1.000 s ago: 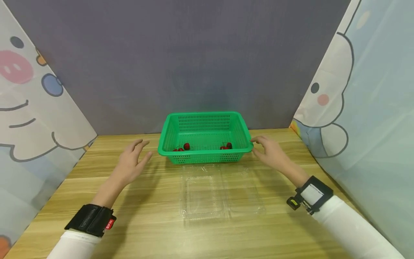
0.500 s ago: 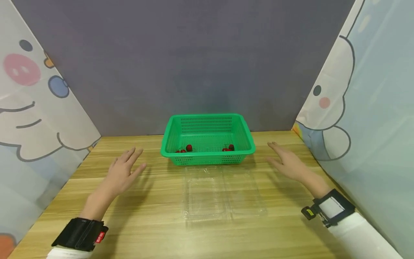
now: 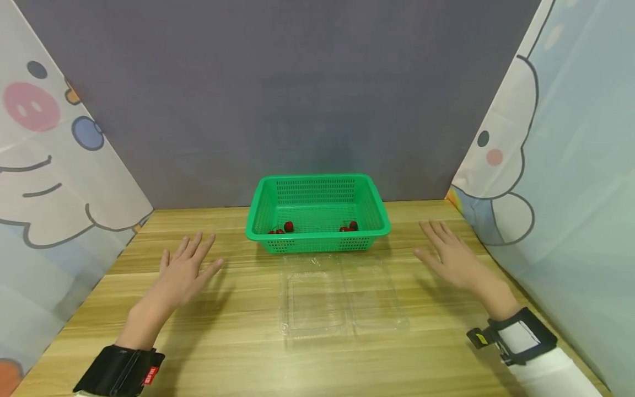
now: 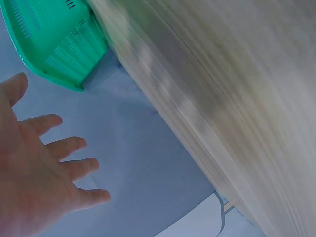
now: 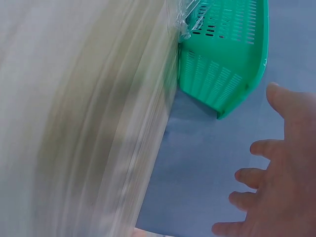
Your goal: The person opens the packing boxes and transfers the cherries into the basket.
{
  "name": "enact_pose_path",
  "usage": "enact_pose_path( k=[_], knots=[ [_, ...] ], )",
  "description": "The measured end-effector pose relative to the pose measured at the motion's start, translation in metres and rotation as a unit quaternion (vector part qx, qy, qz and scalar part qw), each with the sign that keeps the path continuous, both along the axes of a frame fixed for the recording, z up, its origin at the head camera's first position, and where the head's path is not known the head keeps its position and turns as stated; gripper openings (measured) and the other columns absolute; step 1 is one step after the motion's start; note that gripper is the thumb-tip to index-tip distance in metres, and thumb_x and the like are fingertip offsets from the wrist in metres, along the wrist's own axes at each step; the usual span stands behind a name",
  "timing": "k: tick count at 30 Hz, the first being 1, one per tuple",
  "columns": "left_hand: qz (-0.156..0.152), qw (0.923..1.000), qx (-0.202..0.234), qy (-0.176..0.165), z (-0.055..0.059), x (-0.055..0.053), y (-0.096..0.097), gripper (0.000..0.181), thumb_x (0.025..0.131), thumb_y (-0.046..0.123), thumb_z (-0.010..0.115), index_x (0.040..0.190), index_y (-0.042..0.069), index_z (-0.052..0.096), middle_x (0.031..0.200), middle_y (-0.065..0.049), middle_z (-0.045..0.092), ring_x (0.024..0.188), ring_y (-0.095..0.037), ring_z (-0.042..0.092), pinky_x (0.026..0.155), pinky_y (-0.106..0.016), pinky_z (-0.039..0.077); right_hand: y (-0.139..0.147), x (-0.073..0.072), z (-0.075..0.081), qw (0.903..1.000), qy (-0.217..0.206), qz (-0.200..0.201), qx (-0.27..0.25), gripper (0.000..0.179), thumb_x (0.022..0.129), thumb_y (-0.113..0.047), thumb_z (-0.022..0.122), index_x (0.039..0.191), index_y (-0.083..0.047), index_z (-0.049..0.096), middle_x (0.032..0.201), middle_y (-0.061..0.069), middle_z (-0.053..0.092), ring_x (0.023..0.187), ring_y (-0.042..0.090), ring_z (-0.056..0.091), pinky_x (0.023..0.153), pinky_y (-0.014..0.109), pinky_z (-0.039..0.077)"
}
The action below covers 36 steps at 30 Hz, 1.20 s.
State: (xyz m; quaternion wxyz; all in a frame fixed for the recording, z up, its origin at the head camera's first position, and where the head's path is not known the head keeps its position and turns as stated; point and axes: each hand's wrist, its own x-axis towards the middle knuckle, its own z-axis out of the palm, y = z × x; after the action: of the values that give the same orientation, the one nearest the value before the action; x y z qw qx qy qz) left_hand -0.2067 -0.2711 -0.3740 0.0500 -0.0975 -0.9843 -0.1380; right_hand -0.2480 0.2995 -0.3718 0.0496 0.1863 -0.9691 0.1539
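A green plastic basket point(image 3: 317, 236) with slotted walls stands at the back of the table, and several red cherries point(image 3: 289, 226) lie inside along its front, in a left and a right cluster. In front of it lies a clear plastic clamshell box point(image 3: 317, 300), spread flat with its lid to the right. My left hand point(image 3: 173, 278) is held above the table left of the basket, fingers spread and touching nothing. On the other side, my right hand point(image 3: 458, 262) hovers with fingers extended, apart from the basket. Both wrist views show bare palms with no object in them.
The wooden table point(image 3: 248, 364) meets a grey back wall point(image 3: 317, 99). Cartoon-printed cloth panels rise on the left point(image 3: 64, 165) and on the right point(image 3: 570, 165).
My right hand has left the basket's right rim and moved right and toward me. My left hand has drawn back to the left, its fingers spreading. Basket and clamshell box stay in place.
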Motion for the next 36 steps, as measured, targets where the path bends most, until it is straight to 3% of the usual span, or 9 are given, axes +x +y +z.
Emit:
enact_pose_path(
  k=[10, 19, 25, 36],
  knots=[
    [0.008, 0.9998, -0.013, -0.009, -0.005, 0.010, -0.001, 0.075, 0.103, 0.057, 0.034, 0.159, 0.014, 0.012, 0.157, -0.021, 0.005, 0.143, -0.045, -0.004, 0.100, -0.065, -0.017, 0.003, 0.002, -0.004, 0.9998, 0.001, -0.019, 0.003, 0.084, 0.100, -0.054, 0.049, 0.160, -0.014, 0.006, 0.159, 0.017, 0.001, 0.145, 0.038, -0.008, 0.102, 0.070, 0.007],
    [0.009, 0.9998, -0.016, -0.009, -0.006, 0.014, -0.002, 0.074, 0.102, 0.057, 0.038, 0.159, 0.018, 0.012, 0.157, -0.021, 0.009, 0.142, -0.046, -0.005, 0.099, -0.064, -0.019, 0.006, 0.004, -0.010, 0.9997, 0.002, -0.023, 0.009, 0.088, 0.098, -0.057, 0.049, 0.159, -0.017, 0.001, 0.158, 0.020, -0.002, 0.144, 0.037, -0.011, 0.102, 0.069, 0.002],
    [0.014, 0.9997, -0.016, -0.013, -0.008, 0.016, -0.005, 0.074, 0.102, 0.056, 0.038, 0.159, 0.017, 0.012, 0.156, -0.022, 0.012, 0.142, -0.046, -0.006, 0.099, -0.064, -0.019, 0.005, 0.006, -0.013, 0.9995, -0.008, -0.025, 0.017, 0.089, 0.096, -0.061, 0.048, 0.160, -0.019, 0.003, 0.158, 0.019, -0.002, 0.144, 0.037, -0.012, 0.103, 0.067, -0.003],
    [0.016, 0.9997, -0.018, -0.008, -0.007, 0.016, -0.006, 0.073, 0.103, 0.055, 0.039, 0.159, 0.016, 0.013, 0.156, -0.022, 0.012, 0.142, -0.046, -0.004, 0.099, -0.064, -0.019, 0.003, 0.006, -0.010, 0.9996, -0.006, -0.021, 0.020, 0.086, 0.096, -0.061, 0.050, 0.160, -0.021, 0.009, 0.159, 0.017, 0.003, 0.145, 0.039, -0.005, 0.103, 0.069, 0.000]
  ],
)
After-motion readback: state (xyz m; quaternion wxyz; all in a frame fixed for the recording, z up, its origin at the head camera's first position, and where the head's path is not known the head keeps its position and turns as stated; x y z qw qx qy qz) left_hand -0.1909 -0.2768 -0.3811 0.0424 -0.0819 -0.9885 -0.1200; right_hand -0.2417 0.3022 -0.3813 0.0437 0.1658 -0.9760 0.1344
